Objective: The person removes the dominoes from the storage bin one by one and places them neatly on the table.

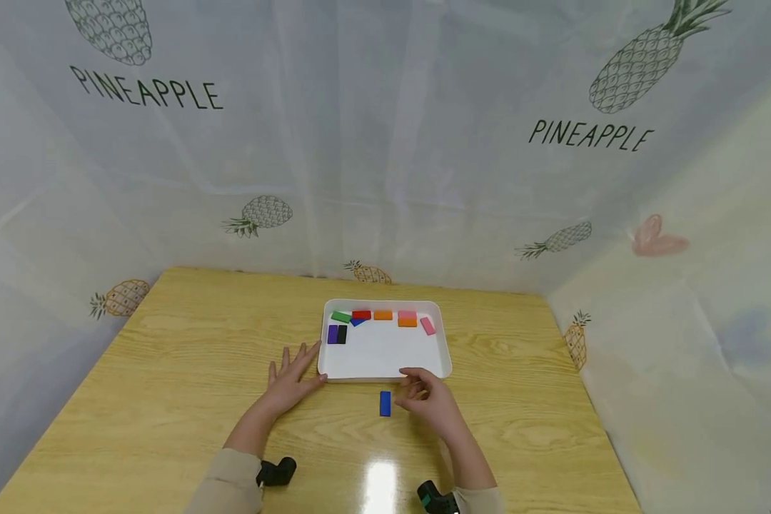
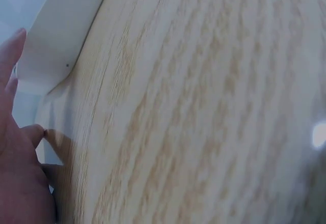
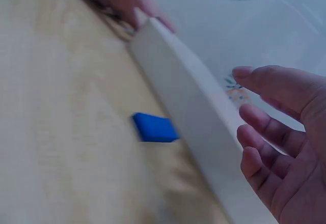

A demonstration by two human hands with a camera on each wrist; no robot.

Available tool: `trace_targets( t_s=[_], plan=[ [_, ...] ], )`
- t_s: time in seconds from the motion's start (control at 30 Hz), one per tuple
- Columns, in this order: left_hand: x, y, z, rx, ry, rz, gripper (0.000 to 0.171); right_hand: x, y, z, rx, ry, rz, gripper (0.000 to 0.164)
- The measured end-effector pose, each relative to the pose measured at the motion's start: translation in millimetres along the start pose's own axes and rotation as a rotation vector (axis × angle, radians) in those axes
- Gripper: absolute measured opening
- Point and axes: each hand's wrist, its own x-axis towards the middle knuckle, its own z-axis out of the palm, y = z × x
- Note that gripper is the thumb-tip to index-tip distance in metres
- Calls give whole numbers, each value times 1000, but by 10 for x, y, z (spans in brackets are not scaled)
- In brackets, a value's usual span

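Observation:
A white shallow tray (image 1: 360,379) lies on the table, with several small coloured blocks along its far side. My left hand (image 1: 289,382) is at the tray's front left corner, fingers spread and thumb at the front edge. In front of the tray, a blue rectangular block (image 1: 385,404) rests on the wood; the right wrist view also shows this blue block (image 3: 155,128). Just right of it is my right hand (image 1: 432,401), loosely bent, near the tray's front rim. Nothing is between its fingers in the right wrist view.
Inside the tray lie a green block (image 1: 341,316), a red block (image 1: 361,315), a purple block (image 1: 332,334), a black block (image 1: 342,334), an orange block (image 1: 383,315) and a pink block (image 1: 427,326), among others. Behind the wooden table (image 1: 231,321) hangs a pineapple-printed curtain (image 1: 385,143).

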Motion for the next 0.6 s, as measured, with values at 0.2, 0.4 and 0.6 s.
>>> trace_targets(
  t_s=[0.2,0.4,0.6],
  plan=[
    [-3,-18,23,-5,-9,9,76,159,-103,-183,-50,34,12,46],
    [-1,-35,22,-17,-20,0,75,358,-119,-278,-113,28,53,46],
    [3,-29,5,-18,-24,1,75,631,-76,-329,-108,7,74,44]
  ],
)
